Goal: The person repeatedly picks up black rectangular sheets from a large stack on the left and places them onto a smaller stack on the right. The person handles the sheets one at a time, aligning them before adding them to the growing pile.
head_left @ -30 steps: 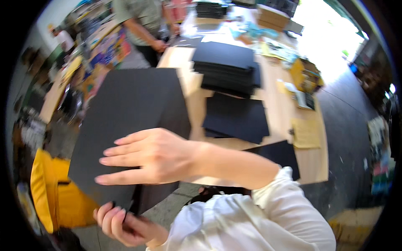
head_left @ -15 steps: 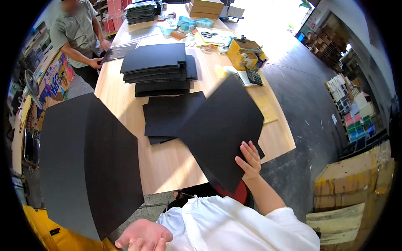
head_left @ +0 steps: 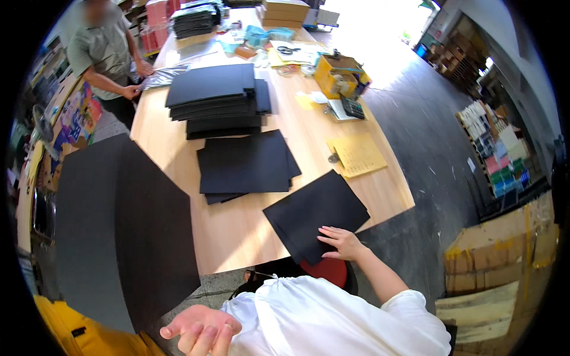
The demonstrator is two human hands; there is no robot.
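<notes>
My right hand [head_left: 341, 243] lies with its fingers spread on the black sheets [head_left: 320, 213] at the near right edge of the table, its wrist beyond the edge. My left hand [head_left: 202, 329] is palm up in front of my white shirt, its fingers loosely bent and apart, with nothing seen in it. It is nearest to the lower corner of a large two-panel black board [head_left: 127, 237] on the left. Farther in on the table are a small pile of black sheets [head_left: 246, 163] and a taller stack of black boards [head_left: 211, 89].
Yellow paper with a clip [head_left: 356, 155], a calculator [head_left: 352, 107] and a yellow box [head_left: 344, 77] line the table's right side. Scissors [head_left: 288, 50] and cardboard boxes [head_left: 285, 13] stand farther back. Another person [head_left: 104, 56] handles clear plastic film [head_left: 165, 77] at far left. A red stool [head_left: 326, 272] is below the near edge.
My right hand has come down with a black sheet that was raised and tilted; it now lies flat at the table's near edge. The yellow paper is uncovered. My left hand has barely moved.
</notes>
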